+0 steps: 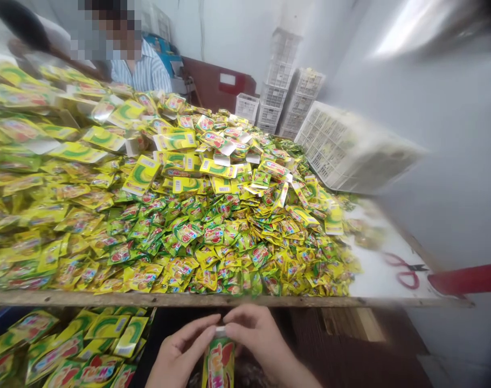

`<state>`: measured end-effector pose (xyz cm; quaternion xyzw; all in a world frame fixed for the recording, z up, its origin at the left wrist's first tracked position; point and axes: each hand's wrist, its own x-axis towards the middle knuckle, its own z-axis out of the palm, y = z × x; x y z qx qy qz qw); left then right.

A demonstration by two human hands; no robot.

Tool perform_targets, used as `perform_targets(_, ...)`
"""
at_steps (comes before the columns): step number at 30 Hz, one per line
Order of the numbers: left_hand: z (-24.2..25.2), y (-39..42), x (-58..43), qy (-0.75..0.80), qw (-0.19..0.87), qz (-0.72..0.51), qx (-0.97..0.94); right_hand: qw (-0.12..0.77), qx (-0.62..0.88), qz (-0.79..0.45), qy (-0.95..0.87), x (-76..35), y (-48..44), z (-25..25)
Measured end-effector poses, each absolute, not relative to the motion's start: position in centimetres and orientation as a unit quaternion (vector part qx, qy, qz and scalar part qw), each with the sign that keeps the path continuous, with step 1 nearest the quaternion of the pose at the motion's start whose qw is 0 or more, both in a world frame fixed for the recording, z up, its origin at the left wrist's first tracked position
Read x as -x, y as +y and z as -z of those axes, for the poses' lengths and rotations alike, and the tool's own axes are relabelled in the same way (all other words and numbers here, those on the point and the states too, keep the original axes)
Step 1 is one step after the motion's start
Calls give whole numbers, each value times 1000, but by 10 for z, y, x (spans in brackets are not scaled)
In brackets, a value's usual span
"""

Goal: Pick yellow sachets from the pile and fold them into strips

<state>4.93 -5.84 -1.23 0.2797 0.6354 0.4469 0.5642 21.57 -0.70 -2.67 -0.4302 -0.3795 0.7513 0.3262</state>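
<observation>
Two hands hold one packet just below the edge of a worktop heaped with similar packets.

The packet (219,365) stands upright, low in the centre of view: narrow, glossy yellow and green with red lettering and a white strip along its top; its lower end is cut off by the frame. The left hand (179,351) rises from below, palm turned inward, its fingers clamped on the packet's top left corner. The right hand (263,337) mirrors it, fingers curled and clamped on the top right, so the fingertips of both hands nearly meet over the white strip. Behind them, the worktop (382,277) carries a heap (208,226) of yellow-green packets, with red-handled scissors (402,269) on its bare right end. White crates (350,145) stand beyond. A person (142,70) in a striped shirt sits across.
</observation>
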Motion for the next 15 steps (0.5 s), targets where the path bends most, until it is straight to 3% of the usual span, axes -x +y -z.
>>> perform_targets(4, 10, -56, -50, 611, 575, -417, -349, 323, 441, -756, -361, -215, -8, 28)
perform_targets(8, 16, -59, -41, 585, 514, -400, -483, 336, 430, -748, -379, -221, -13, 32)
perform_targets(15, 31, -72, -38, 577, 449, -387, -562, 383, 427, -643, -508, -231, -25, 39)
